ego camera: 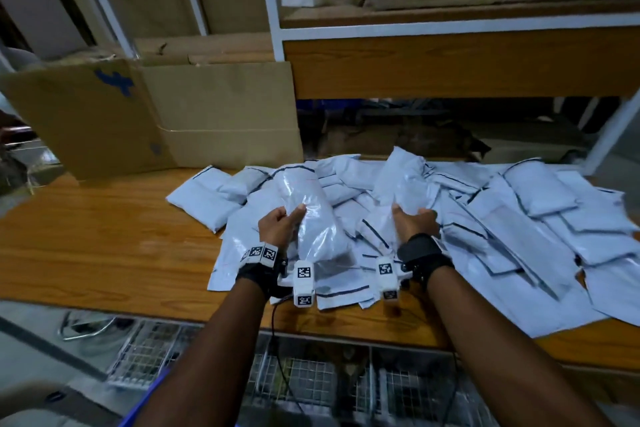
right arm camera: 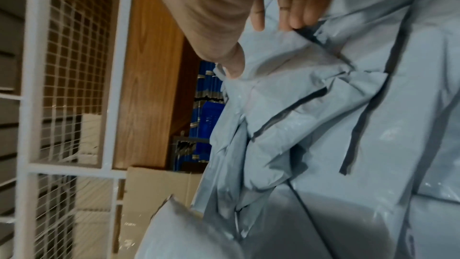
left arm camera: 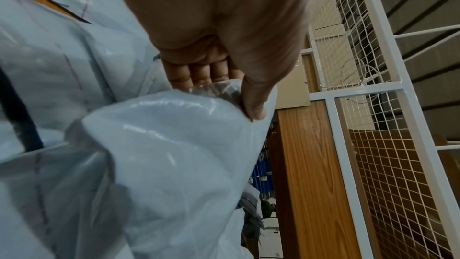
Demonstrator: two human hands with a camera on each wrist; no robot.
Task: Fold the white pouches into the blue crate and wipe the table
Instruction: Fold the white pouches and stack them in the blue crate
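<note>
Pouches (ego camera: 450,204) heaped at my 1 o'clock on table (ego camera: 104,236). Left hand (ego camera: 278,224) pinches one pouch (ego camera: 311,218), right hand (ego camera: 414,222) grips another (ego camera: 401,177). Slick film may slip; crate unseen.

Left hand (ego camera: 278,224) gripping – right hand (ego camera: 414,221) gripping

No readable txt, labels or nos.

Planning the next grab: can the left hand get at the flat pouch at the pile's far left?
Probably not yet: the left hand grips a pouch. The far-left pouch lies uncovered on the table.
</note>
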